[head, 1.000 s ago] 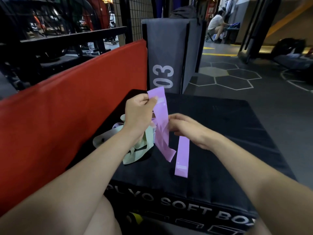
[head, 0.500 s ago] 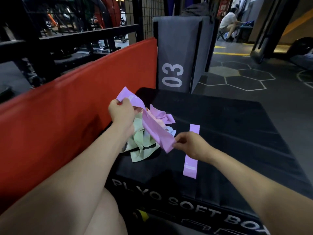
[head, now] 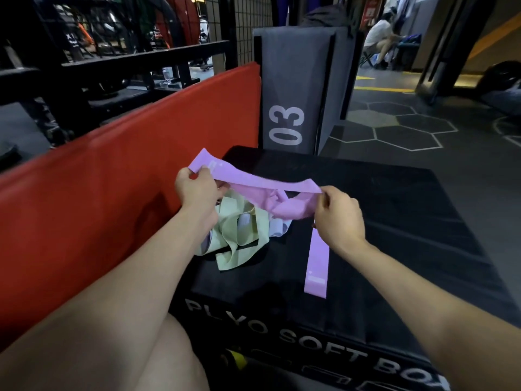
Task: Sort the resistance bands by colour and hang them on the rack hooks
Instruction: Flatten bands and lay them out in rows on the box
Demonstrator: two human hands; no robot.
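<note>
A purple resistance band (head: pixel 253 180) is stretched between both hands above the black plyo soft box (head: pixel 394 221). My left hand (head: pixel 197 190) grips its left end and my right hand (head: pixel 337 214) pinches its right end. Under them lies a tangled pile of pale green bands (head: pixel 239 235), with pink and light lilac pieces mixed in. A second purple band (head: pixel 317 266) lies flat on the box, just below my right hand. No rack hooks are visible.
A red padded box (head: pixel 112 193) stands along the left of the plyo box. A grey box marked 03 (head: pixel 290 88) stands upright behind. Black metal racking (head: pixel 112 57) fills the far left. A seated person (head: pixel 380 38) is far back; floor with hexagon markings lies right.
The hands have moved apart, pulling the purple band from a hanging fold into a near-level stretch. My right hand rose from the box surface to the band's right end.
</note>
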